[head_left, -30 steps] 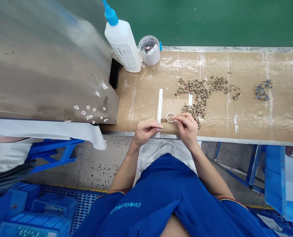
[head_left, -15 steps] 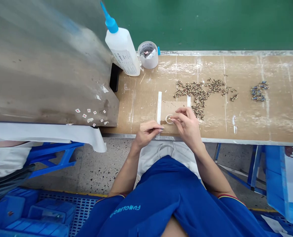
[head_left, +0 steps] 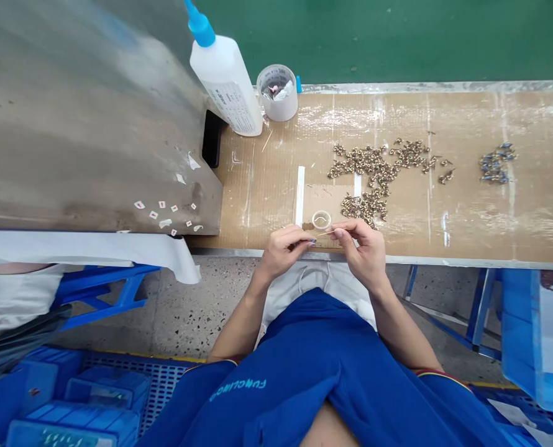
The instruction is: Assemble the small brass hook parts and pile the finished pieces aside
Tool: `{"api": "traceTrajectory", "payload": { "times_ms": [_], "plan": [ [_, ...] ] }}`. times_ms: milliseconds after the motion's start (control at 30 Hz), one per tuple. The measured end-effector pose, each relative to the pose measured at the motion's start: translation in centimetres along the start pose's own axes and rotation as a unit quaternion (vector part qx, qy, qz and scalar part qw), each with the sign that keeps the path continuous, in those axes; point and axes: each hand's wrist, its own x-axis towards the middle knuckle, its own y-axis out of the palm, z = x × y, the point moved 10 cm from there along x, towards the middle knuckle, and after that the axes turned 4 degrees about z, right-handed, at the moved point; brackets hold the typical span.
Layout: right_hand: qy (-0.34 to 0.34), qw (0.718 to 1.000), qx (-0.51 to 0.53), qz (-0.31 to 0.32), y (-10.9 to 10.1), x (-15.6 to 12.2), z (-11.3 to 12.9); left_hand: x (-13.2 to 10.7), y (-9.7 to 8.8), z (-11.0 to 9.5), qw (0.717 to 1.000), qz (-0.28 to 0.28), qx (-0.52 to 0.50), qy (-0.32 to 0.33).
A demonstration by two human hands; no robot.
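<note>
My right hand [head_left: 363, 254] pinches a thin wooden stick [head_left: 325, 233] between thumb and fingers, its tip reaching toward my left hand [head_left: 283, 251]. The left fingers are curled together, and anything in them is hidden. Just above both hands lies a small clear ring holding liquid [head_left: 322, 220], on a cardboard patch [head_left: 325, 200]. Beyond my right hand spreads a scatter of small brass fittings [head_left: 365, 164], and its nearest part lies close to the knuckles. Farther right sits a smaller heap of blue-and-metal parts [head_left: 494, 166].
A glue bottle with a blue nozzle [head_left: 223, 81] and a white cup of scraps [head_left: 277, 93] stand at the bench's back edge. A metal housing [head_left: 94, 124] with small stuck labels rises at left. Blue crates [head_left: 71, 403] sit on the floor at lower left.
My right hand has drawn back toward the bench's front edge, taking the stick's tip off the clear ring. The hands now sit closer together.
</note>
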Motion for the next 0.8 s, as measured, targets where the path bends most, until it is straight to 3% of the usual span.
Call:
{"api": "traceTrajectory", "payload": {
  "times_ms": [200,500,800],
  "plan": [
    [0.017,1.000,-0.012,0.021,0.7,-0.3,-0.5,-0.1,-0.1,0.5,0.999,-0.001,-0.017,-0.037],
    [0.015,0.999,-0.022,0.034,1.3,-0.5,-1.1,-0.2,0.0,0.6,0.999,-0.002,-0.013,-0.042],
    [-0.029,0.997,-0.048,0.056,1.6,-0.2,0.1,-0.2,-0.1,0.5,0.999,-0.002,-0.016,-0.040]
  ]
}}
